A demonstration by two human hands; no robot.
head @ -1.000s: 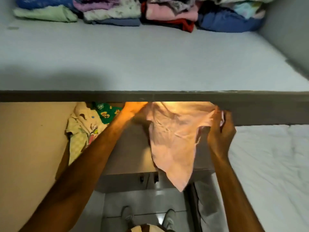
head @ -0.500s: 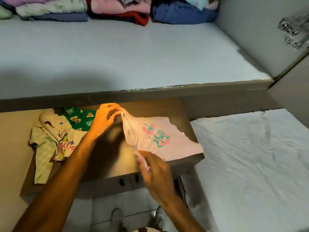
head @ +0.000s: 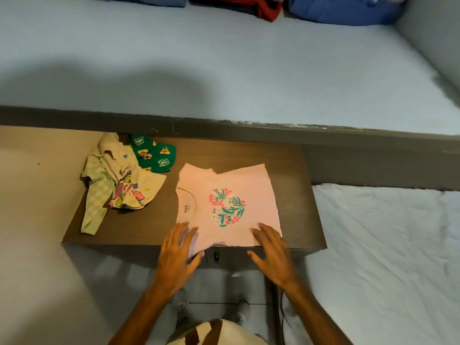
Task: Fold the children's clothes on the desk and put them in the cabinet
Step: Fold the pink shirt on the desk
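pink tee (head: 239, 192): soft cotton, floral print, flat on brown wood table (head: 293, 165) | my left hand (head: 178, 255) and right hand (head: 275, 255): fingers spread, on near hem | crumpled cream garment (head: 124, 185) lies left

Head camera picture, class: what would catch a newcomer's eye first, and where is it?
The pink T-shirt with a floral print lies spread flat on the brown desk, at centre. Both open hands, left hand and right hand, hover at its near edge. To its left sits a crumpled cream cartoon-print garment beside a green patterned garment.
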